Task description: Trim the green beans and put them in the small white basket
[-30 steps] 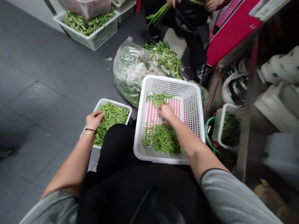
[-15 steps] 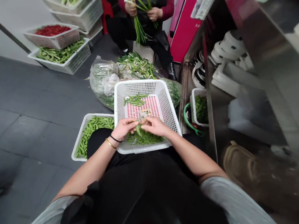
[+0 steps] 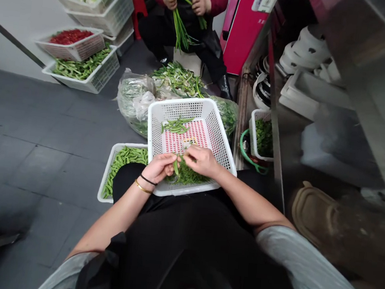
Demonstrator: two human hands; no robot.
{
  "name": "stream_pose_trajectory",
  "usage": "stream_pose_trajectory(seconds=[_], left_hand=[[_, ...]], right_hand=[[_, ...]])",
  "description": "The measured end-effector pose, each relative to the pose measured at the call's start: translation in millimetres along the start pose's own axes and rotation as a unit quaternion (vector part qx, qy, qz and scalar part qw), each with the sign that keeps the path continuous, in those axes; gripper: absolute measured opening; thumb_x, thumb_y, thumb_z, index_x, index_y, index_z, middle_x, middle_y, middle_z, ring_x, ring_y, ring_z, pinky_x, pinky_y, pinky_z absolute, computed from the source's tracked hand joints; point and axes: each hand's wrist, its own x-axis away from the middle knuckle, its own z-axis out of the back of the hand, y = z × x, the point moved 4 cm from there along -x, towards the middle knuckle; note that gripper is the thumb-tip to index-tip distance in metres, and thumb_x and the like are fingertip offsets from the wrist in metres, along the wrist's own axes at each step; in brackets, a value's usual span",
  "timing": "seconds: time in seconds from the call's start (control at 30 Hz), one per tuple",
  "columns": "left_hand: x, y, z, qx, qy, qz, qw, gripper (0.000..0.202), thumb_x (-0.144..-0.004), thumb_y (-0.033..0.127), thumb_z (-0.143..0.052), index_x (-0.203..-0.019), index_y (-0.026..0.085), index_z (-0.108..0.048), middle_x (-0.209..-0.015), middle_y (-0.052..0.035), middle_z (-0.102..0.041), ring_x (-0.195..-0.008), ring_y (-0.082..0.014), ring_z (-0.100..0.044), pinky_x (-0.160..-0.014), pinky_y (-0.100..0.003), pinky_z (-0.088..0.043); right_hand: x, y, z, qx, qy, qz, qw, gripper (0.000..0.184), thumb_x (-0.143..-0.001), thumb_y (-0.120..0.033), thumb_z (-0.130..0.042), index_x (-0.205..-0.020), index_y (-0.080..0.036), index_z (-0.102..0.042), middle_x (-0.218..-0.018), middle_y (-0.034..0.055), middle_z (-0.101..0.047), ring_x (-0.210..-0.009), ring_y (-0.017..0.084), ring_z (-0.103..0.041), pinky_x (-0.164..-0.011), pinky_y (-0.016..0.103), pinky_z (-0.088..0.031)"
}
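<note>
A white perforated basket [image 3: 224,145] rests on my lap, its bottom showing red through the holes. Between the thumb and fingers of my left hand [image 3: 159,167] is a green pea pod [image 3: 176,167], pointing down over the basket. My right hand [image 3: 202,161] is closed in a pinch just to the right of the pod; its fingertips are turned away, so what they hold is hidden. Below the hands lies a heap of thin green trimmings [image 3: 189,176]. Several loose pods [image 3: 176,125] lie at the basket's far left.
Beside my left knee stands a basket full of pods [image 3: 123,159]. Ahead are plastic bags of greens [image 3: 134,95] and a pile of scallion scraps [image 3: 178,78]. A co-worker's hands [image 3: 201,5] hold scallions. Stacked crates [image 3: 99,69] stand at left, a metal shelf [image 3: 274,139] at right.
My right hand has drawn slightly up and away from the pod in my left hand, which now hangs more upright. The whole view has shifted a little.
</note>
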Motion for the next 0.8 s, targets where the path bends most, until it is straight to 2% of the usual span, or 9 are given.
stream_pose_trajectory(seconds=[0.07, 0.17, 0.27, 0.33, 0.47, 0.6, 0.67, 0.7, 0.8], left_hand=[[1.1, 2.4, 2.9, -0.042, -0.001, -0.005, 0.999, 0.027, -0.063, 0.03, -0.078, -0.078, 0.009, -0.07, -0.059, -0.0033, -0.064, -0.037, -0.0024, -0.042, -0.034, -0.014, -0.032], [4.4, 7.4, 3.1, -0.087, -0.033, -0.005, 0.996, 0.027, -0.065, 0.03, -0.077, -0.08, 0.009, -0.072, -0.058, -0.0038, -0.064, -0.038, -0.0028, -0.043, -0.035, -0.014, -0.034], [4.7, 6.9, -0.6, -0.075, -0.057, 0.0, 0.996, 0.027, -0.065, 0.029, -0.077, -0.081, 0.008, -0.072, -0.058, -0.0045, -0.064, -0.038, -0.0033, -0.044, -0.034, -0.014, -0.034], [2.0, 3.1, -2.7, -0.033, -0.051, -0.001, 0.998, 0.026, -0.065, 0.029, -0.077, -0.078, 0.007, -0.07, -0.058, -0.0047, -0.064, -0.038, -0.0032, -0.044, -0.034, -0.014, -0.034], [-4.2, -2.0, 5.0, 0.063, 0.03, -0.025, 0.997, 0.026, -0.061, 0.027, -0.079, -0.072, 0.008, -0.066, -0.053, -0.0014, -0.061, -0.04, -0.005, -0.05, -0.041, -0.016, -0.045], [1.1, 12.3, 23.0, 0.018, 0.138, -0.126, 0.982, 0.031, -0.062, 0.03, -0.079, -0.078, 0.009, -0.063, -0.053, -0.001, -0.062, -0.045, -0.0087, -0.058, -0.048, -0.018, -0.052], [5.8, 19.8, 25.3, -0.023, 0.158, -0.168, 0.973, 0.033, -0.063, 0.033, -0.078, -0.079, 0.01, -0.062, -0.054, -0.0013, -0.063, -0.047, -0.0095, -0.059, -0.049, -0.019, -0.052], [7.5, 21.8, 24.2, -0.042, 0.159, -0.176, 0.971, 0.033, -0.063, 0.034, -0.078, -0.08, 0.01, -0.062, -0.055, -0.0015, -0.064, -0.047, -0.01, -0.06, -0.05, -0.02, -0.052], [12.2, 23.3, 19.1, -0.091, 0.157, -0.187, 0.966, 0.035, -0.066, 0.038, -0.075, -0.083, 0.011, -0.062, -0.057, -0.0014, -0.064, -0.048, -0.0115, -0.059, -0.052, -0.024, -0.052]], right_hand=[[-1.6, 8.0, 4.1, -0.085, 0.001, -0.044, 0.995, 0.011, -0.084, -0.024, -0.054, -0.08, -0.016, -0.06, -0.076, 0.0017, -0.061, -0.067, 0.01, -0.053, -0.063, 0.022, -0.041], [-7.6, 11.0, 3.3, -0.166, -0.051, -0.057, 0.983, 0.011, -0.082, -0.028, -0.06, -0.084, -0.017, -0.062, -0.078, 0.0005, -0.063, -0.068, 0.01, -0.056, -0.064, 0.021, -0.042], [-12.9, 4.1, -5.4, -0.145, -0.08, -0.029, 0.986, 0.013, -0.084, -0.027, -0.057, -0.076, -0.016, -0.06, -0.073, 0.0002, -0.062, -0.067, 0.01, -0.054, -0.064, 0.022, -0.042], [-13.8, -0.9, -11.7, -0.077, -0.058, -0.012, 0.995, 0.016, -0.086, -0.026, -0.054, -0.075, -0.016, -0.058, -0.073, 0.0021, -0.06, -0.068, 0.012, -0.053, -0.065, 0.024, -0.041], [-7.6, 0.5, -7.6, 0.052, 0.027, 0.003, 0.998, 0.017, -0.087, -0.023, -0.047, -0.073, -0.016, -0.054, -0.074, 0.0053, -0.058, -0.069, 0.014, -0.051, -0.065, 0.026, -0.039], [2.5, 22.9, 24.0, 0.026, 0.086, -0.072, 0.993, 0.016, -0.084, -0.021, -0.048, -0.069, -0.018, -0.05, -0.068, 0.0025, -0.055, -0.063, 0.012, -0.049, -0.061, 0.024, -0.038], [4.5, 28.6, 32.0, 0.011, 0.063, -0.111, 0.992, 0.014, -0.083, -0.024, -0.051, -0.071, -0.018, -0.051, -0.07, 0.0018, -0.055, -0.063, 0.012, -0.049, -0.061, 0.024, -0.038], [4.1, 27.6, 30.3, 0.002, 0.031, -0.119, 0.992, 0.012, -0.083, -0.027, -0.053, -0.076, -0.017, -0.054, -0.074, 0.0022, -0.057, -0.065, 0.012, -0.05, -0.062, 0.024, -0.038], [0.4, 13.3, 7.8, 0.001, -0.111, -0.091, 0.99, 0.02, -0.086, -0.034, -0.053, -0.096, -0.017, -0.056, -0.086, 0.0033, -0.061, -0.07, 0.013, -0.053, -0.063, 0.024, -0.038]])
